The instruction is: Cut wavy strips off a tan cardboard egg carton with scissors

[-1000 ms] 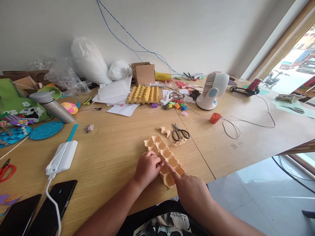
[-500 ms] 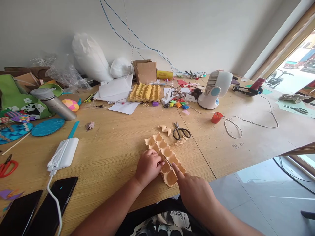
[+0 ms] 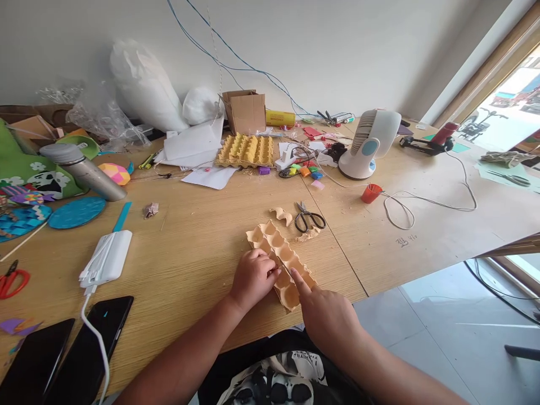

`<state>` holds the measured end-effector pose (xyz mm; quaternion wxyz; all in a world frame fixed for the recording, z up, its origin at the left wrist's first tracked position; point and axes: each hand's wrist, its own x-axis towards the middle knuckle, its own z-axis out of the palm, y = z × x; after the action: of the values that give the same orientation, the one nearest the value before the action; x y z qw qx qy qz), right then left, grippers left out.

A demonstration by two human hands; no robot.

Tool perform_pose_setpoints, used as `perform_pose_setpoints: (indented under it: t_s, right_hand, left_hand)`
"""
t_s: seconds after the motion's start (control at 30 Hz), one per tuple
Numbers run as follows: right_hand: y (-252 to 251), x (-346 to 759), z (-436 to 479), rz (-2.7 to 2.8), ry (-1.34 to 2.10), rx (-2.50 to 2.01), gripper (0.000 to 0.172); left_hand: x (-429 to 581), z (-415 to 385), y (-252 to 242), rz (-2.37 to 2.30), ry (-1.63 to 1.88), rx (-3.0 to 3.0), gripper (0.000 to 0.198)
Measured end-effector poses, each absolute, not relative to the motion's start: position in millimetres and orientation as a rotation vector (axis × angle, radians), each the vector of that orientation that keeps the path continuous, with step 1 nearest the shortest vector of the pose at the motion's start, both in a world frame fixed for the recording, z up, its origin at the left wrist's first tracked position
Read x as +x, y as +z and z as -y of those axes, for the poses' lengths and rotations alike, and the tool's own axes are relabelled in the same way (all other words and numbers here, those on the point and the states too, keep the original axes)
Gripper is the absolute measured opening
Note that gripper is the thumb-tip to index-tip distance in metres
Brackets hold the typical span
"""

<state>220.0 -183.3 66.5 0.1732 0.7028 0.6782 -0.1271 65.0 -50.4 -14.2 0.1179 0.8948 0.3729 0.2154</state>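
Observation:
A tan pulp egg tray piece (image 3: pixel 291 256), two cups wide, lies slantwise on the table before me. My left hand (image 3: pixel 255 277) is closed on its left edge, with fingertips curled over the cups. My right hand (image 3: pixel 327 312) is at its near right side, index finger stretched along the back of a thin knife (image 3: pixel 285 266). The knife's blade rests along the ridge between the two rows; its handle is hidden inside my fist. Black-handled scissors (image 3: pixel 310 219) lie beyond the tray, beside torn tan scraps (image 3: pixel 281 216).
A yellow egg tray (image 3: pixel 245 151), a cardboard box (image 3: pixel 244 112) and a white fan (image 3: pixel 369 146) stand toward the wall. A red cup (image 3: pixel 371 193) is at right. Left are a power bank (image 3: pixel 107 256), phones (image 3: pixel 90 343), a grey bottle (image 3: pixel 84 171) and red-handled scissors (image 3: pixel 13 281).
My right hand and the knife have slid slightly up and left along the ridge. My left hand keeps its hold on the tray. The whole view has shifted a little.

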Motion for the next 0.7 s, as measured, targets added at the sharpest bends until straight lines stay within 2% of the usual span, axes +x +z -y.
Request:
perform_pose_setpoints:
  t_s: [0.5,0.7]
  right_hand:
    - [66,224,192,-1.943,-0.341,1.987,0.088]
    - [63,226,206,-1.922,-0.307,1.967,0.096]
  left_hand:
    - [66,52,-11,-1.109,0.607,2.591,0.023]
    - [67,53,-10,-1.125,0.620,2.588,0.020]
